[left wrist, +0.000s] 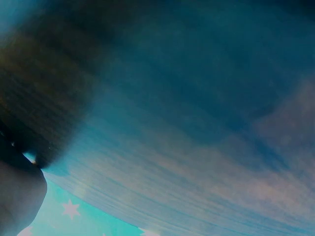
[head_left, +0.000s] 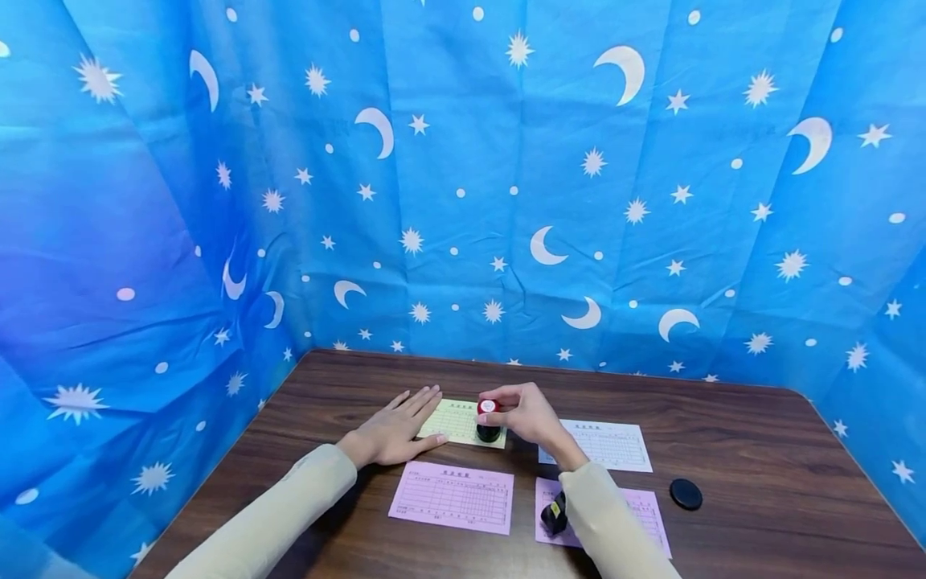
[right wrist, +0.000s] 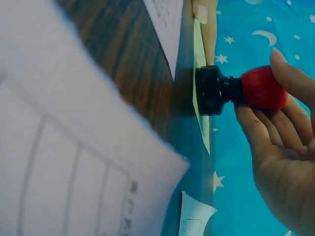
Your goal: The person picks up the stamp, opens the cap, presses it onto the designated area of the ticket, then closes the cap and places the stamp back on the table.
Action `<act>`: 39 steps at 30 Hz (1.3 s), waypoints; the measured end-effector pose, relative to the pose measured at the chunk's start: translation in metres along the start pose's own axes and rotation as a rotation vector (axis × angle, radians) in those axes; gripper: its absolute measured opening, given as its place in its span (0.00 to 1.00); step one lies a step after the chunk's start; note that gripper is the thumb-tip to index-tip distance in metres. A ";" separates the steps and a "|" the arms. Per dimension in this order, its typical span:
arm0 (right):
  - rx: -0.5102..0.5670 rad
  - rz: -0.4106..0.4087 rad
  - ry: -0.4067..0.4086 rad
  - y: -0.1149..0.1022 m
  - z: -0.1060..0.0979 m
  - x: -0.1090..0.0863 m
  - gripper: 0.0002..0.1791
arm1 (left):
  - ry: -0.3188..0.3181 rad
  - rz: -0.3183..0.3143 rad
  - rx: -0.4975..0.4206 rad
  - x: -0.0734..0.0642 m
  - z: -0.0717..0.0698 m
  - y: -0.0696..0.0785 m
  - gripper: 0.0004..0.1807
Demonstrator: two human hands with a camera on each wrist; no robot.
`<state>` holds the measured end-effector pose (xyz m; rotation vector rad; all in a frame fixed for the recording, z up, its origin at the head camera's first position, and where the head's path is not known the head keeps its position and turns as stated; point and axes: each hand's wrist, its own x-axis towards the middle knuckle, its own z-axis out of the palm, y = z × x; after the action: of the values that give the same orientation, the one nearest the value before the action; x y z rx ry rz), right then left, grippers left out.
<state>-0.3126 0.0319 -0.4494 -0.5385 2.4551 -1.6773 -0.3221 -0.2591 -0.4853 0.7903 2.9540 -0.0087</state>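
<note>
My right hand (head_left: 534,415) grips the red knob of a round stamp (head_left: 488,433), thumb and fingers about it. The stamp's black base stands on the right end of a yellow printed slip (head_left: 452,423). In the right wrist view the red knob (right wrist: 264,88) sits between thumb and fingers, the black base against the paper. My left hand (head_left: 396,428) lies flat with fingers spread, its fingertips and thumb at the slip's left end. The left wrist view is mostly dark and blurred, with a bit of hand (left wrist: 22,201) at lower left.
A pink slip (head_left: 452,497) lies in front. To the right are a white slip (head_left: 608,445) and another pink slip (head_left: 649,515), partly behind my right sleeve. On that pink slip rests a black object (head_left: 553,516) with a yellow label. A black round cap (head_left: 686,494) lies farther right.
</note>
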 end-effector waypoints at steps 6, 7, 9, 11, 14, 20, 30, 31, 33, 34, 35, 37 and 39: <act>-0.051 0.003 0.020 0.001 0.007 -0.001 0.19 | 0.004 -0.005 -0.002 -0.002 0.002 0.000 0.51; -0.065 0.006 0.025 0.000 0.007 -0.001 0.19 | 0.005 -0.005 -0.001 -0.001 0.001 0.001 0.51; -0.099 0.002 0.034 -0.002 0.007 -0.001 0.19 | 0.004 -0.002 0.004 0.000 0.001 0.000 0.51; -0.116 0.002 0.031 -0.004 0.005 0.000 0.18 | 0.007 0.004 0.003 0.002 0.000 0.000 0.51; -0.131 -0.003 0.006 -0.007 0.003 0.003 0.18 | -0.002 -0.006 0.009 0.002 -0.002 -0.001 0.51; -0.152 0.027 -0.045 -0.012 -0.001 0.009 0.16 | 0.005 -0.002 -0.025 0.001 -0.002 -0.002 0.51; -0.169 0.040 -0.048 -0.014 -0.004 0.009 0.17 | -0.013 -0.010 -0.005 0.002 -0.008 0.001 0.50; -0.172 0.043 -0.048 -0.013 -0.004 0.009 0.16 | -0.016 -0.009 -0.006 0.002 -0.008 0.001 0.50; -0.177 0.050 -0.051 -0.013 -0.003 0.009 0.16 | -0.019 -0.003 -0.022 0.001 -0.008 0.002 0.49; -0.180 0.053 -0.054 -0.012 -0.003 0.008 0.15 | -0.023 -0.002 -0.021 0.000 -0.008 0.002 0.49; -0.184 0.054 -0.059 -0.012 -0.003 0.008 0.15 | -0.024 -0.001 -0.023 0.000 -0.007 0.002 0.49; -0.187 0.054 -0.063 -0.011 -0.003 0.008 0.15 | -0.027 -0.004 -0.020 -0.001 -0.007 0.003 0.50; -0.182 0.050 -0.062 -0.011 -0.003 0.008 0.15 | -0.024 -0.008 -0.011 0.000 -0.006 0.003 0.50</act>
<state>-0.3185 0.0286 -0.4375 -0.5357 2.5683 -1.4054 -0.3209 -0.2566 -0.4795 0.7720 2.9324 -0.0026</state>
